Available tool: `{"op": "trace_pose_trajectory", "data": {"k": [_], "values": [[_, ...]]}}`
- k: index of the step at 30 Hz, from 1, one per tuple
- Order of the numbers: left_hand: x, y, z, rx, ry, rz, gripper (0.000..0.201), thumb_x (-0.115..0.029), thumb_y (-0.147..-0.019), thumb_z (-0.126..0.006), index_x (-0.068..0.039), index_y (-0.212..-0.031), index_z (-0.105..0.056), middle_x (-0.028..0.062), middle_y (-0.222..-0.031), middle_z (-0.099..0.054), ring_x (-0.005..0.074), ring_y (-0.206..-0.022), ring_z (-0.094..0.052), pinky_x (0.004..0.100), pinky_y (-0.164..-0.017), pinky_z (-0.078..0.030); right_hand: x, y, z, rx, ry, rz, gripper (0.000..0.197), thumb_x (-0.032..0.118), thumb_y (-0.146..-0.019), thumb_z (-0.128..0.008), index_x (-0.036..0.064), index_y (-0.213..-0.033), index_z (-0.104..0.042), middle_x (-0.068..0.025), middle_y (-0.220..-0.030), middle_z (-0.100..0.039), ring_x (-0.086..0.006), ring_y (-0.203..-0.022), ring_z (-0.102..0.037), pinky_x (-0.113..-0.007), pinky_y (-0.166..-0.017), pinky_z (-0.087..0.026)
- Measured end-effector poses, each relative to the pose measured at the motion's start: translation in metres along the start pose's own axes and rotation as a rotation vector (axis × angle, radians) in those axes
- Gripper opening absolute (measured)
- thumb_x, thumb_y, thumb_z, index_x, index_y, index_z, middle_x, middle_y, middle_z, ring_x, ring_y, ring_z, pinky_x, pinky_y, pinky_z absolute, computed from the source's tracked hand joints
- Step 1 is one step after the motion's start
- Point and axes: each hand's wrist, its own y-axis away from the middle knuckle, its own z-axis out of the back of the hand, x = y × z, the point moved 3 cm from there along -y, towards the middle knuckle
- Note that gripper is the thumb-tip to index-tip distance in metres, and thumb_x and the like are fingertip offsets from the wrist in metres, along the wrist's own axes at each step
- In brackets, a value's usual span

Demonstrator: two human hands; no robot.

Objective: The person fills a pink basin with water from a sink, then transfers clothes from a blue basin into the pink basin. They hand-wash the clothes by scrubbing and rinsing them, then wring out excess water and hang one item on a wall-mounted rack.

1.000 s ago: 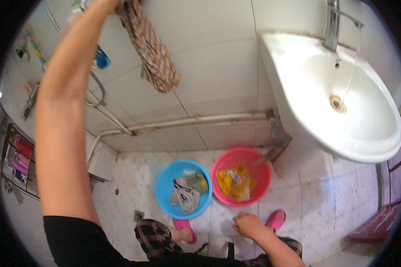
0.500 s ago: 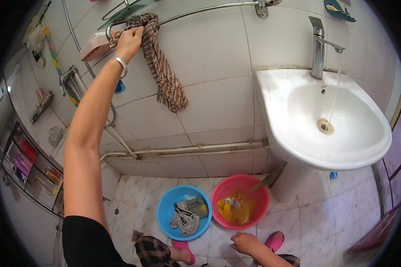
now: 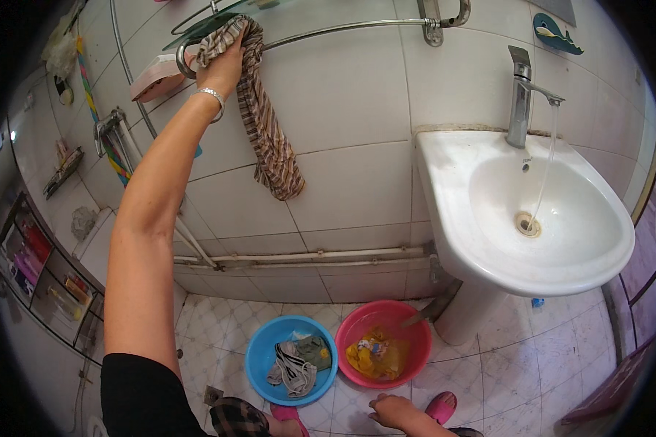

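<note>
At the upper left, my left hand [image 3: 221,71], wearing a silver bracelet at the wrist, is closed on a brown-and-cream striped cloth [image 3: 268,138]. The cloth lies over the metal towel rail [image 3: 342,30] near its left bend, and a long end hangs down against the tiles. Part of the cloth is bunched over my fingers. Low in the picture, my right hand [image 3: 395,411] holds nothing, its fingers loosely bent and a little apart. It is nearest to a pink basin [image 3: 424,342] with yellow cloth [image 3: 372,355] in water.
On the floor a blue basin [image 3: 251,364] holds grey and striped clothes. Water runs from the tap [image 3: 519,102] into the white sink [image 3: 452,211] at the right. A glass shelf [image 3: 204,28] is above the rail, and a pink soap box [image 3: 157,79] sits beside it. Pipes run low along the wall.
My left hand has shifted slightly to the right along the rail and turned, drawing a bunch of the cloth up over my fingers. The whole view has tilted a little.
</note>
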Motion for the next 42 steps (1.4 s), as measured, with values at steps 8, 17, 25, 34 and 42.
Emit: {"op": "trace_pose_trajectory", "data": {"k": [8,17,25,34,42], "values": [[-0.001,-0.019,0.024,0.407,-0.222,0.087,0.044,-0.040,-0.092,-0.036,-0.005,-0.099,-0.061,0.0183,-0.100,-0.062,0.0339,-0.094,-0.059,0.0428,-0.076,-0.047,0.002,0.001,-0.003,-0.018,0.010,0.012,0.027,0.025,-0.083,-0.049,0.0058,-0.097,-0.060,-0.0191,-0.104,-0.056,-0.0356,-0.097,-0.056,-0.045,-0.082,-0.045],[-0.012,-0.014,0.037,0.291,-0.375,-0.213,0.041,-0.036,-0.093,-0.034,-0.009,-0.090,-0.066,0.0147,-0.114,-0.054,0.0309,-0.096,-0.057,0.0486,-0.087,-0.037,0.000,0.004,0.000,-0.063,0.029,0.043,0.026,0.025,-0.083,-0.051,0.0039,-0.093,-0.061,-0.0191,-0.099,-0.058,-0.0355,-0.093,-0.057,-0.045,-0.078,-0.047],[0.003,-0.022,0.013,0.408,0.270,0.053,0.043,-0.038,-0.091,-0.035,-0.006,-0.113,-0.053,0.0194,-0.122,-0.050,0.0383,-0.110,-0.048,0.0400,-0.097,-0.032,-0.001,0.002,0.001,-0.055,0.043,0.055,0.026,0.026,-0.083,-0.052,0.0045,-0.094,-0.061,-0.0194,-0.100,-0.058,-0.0349,-0.092,-0.057,-0.045,-0.078,-0.047],[0.013,-0.032,-0.027,0.428,0.368,0.053,0.055,-0.044,-0.090,-0.027,0.000,-0.112,-0.052,0.0206,-0.118,-0.053,0.0398,-0.110,-0.046,0.0403,-0.094,-0.034,-0.004,0.001,0.000,-0.049,0.047,0.026,0.024,0.021,-0.082,-0.048,0.0037,-0.090,-0.063,-0.0195,-0.099,-0.059,-0.0350,-0.093,-0.058,-0.044,-0.078,-0.048],[-0.016,-0.021,0.010,0.252,-0.043,-0.110,0.048,-0.040,-0.093,-0.036,0.000,-0.113,-0.053,0.0185,-0.096,-0.061,0.0345,-0.086,-0.058,0.0364,-0.076,-0.045,-0.011,-0.010,-0.022,-0.047,0.086,0.004,0.031,0.032,-0.082,-0.054,0.0086,-0.102,-0.060,-0.0159,-0.102,-0.057,-0.0332,-0.094,-0.057,-0.044,-0.079,-0.047]]}}
